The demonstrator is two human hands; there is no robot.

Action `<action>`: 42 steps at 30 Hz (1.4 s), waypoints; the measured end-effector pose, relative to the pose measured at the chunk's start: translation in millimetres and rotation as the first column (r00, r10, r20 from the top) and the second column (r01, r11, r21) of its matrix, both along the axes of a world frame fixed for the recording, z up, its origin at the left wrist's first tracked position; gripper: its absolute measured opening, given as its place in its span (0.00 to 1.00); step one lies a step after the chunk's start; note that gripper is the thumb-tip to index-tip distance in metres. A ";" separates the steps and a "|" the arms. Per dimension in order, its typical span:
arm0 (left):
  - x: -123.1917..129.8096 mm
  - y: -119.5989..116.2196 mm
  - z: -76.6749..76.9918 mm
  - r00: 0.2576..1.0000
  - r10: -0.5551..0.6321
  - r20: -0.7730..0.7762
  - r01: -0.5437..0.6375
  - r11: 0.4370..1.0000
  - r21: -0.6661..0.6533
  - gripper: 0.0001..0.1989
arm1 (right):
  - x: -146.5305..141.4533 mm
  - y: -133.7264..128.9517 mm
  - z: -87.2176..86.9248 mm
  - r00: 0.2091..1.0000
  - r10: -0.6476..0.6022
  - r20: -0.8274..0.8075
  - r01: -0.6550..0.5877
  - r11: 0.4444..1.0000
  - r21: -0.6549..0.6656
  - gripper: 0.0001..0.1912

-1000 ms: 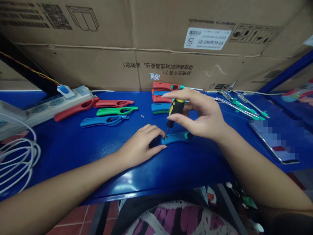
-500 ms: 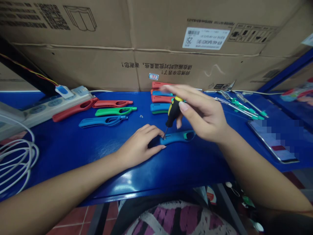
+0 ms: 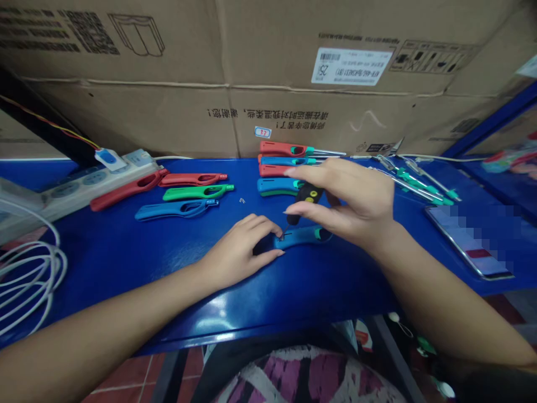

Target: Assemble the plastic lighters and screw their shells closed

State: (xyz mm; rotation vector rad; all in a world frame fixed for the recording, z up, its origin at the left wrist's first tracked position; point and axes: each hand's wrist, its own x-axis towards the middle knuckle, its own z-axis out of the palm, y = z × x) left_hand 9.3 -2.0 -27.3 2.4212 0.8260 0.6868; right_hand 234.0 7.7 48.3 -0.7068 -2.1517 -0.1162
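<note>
Screwdriver point(image 3: 309, 193) slanted in the right hand point(image 3: 356, 204), over a blue casing point(image 3: 300, 237) steadied by the left hand point(image 3: 241, 246)

Left thumb and fingertips bracket the casing's end, narrow about it, likely so it cannot twist on the tabletop point(image 3: 188, 257); right thumb and fingers close round the screwdriver's handle, leaning it towards that end, though whether its tip touches is too small to tell; right of this grip lies a phone point(image 3: 470, 243), while beyond the left fingers sit tiny metal pieces point(image 3: 242, 200), then spaced handles point(image 3: 193, 193), perhaps spread for easy picking; past the right fingers, rodded units point(image 3: 279, 148) lie close together, before a cardboard box point(image 3: 268, 56)
</note>
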 end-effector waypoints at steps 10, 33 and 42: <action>0.0 -0.3 -0.3 1.000 -0.002 -0.005 0.002 1.000 -0.002 0.09 | 0.5 1.4 0.1 0.999 0.022 0.031 -0.021 0.999 -0.026 0.19; 0.1 0.6 -2.9 1.000 0.005 -0.002 -0.005 0.999 0.033 0.09 | -2.0 -1.6 1.0 0.993 0.119 -0.008 -0.119 0.990 -0.071 0.16; -0.1 0.2 -1.8 1.000 0.009 -0.011 -0.008 1.000 0.026 0.09 | -2.2 -1.7 2.5 0.986 0.165 -0.023 -0.167 0.977 -0.131 0.17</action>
